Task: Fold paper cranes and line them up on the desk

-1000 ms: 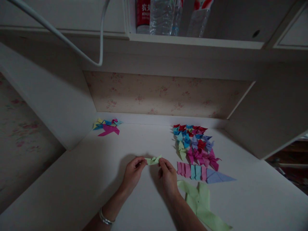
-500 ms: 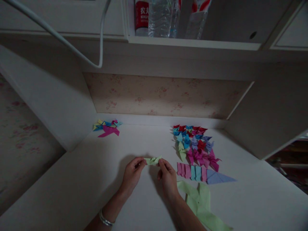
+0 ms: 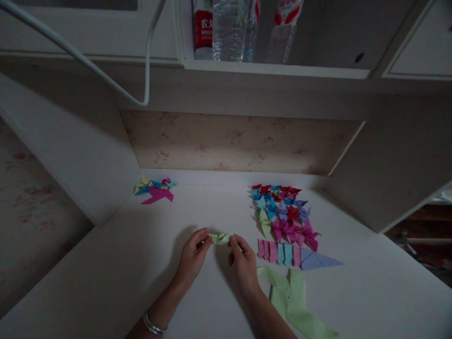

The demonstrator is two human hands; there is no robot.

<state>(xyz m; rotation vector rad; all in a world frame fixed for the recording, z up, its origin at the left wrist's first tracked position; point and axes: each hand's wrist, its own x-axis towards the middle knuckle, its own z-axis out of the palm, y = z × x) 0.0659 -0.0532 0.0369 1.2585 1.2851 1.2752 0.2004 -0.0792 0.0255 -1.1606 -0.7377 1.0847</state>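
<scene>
My left hand [image 3: 193, 255] and my right hand [image 3: 242, 262] pinch the two ends of a small folded light-green paper piece [image 3: 221, 238], held just above the white desk [image 3: 141, 273]. Both hands are closed on it, fingertips nearly meeting. A silver bracelet [image 3: 151, 325] sits on my left wrist. Just right of my right hand lie light-green paper strips [image 3: 293, 301] and a row of pink and blue folded strips [image 3: 280, 253] with a lilac triangle [image 3: 316, 260].
Several small folded paper pieces in red, blue, pink and purple [image 3: 282, 209] lie in rows at the right rear. A smaller coloured pile [image 3: 154, 188] sits at the left rear. Bottles [image 3: 229, 28] stand on the shelf above; a white cable [image 3: 106, 70] hangs down.
The hands and green piece stay almost where they were, still pinched. The view has shifted slightly, so everything sits a little lower and to the left.
</scene>
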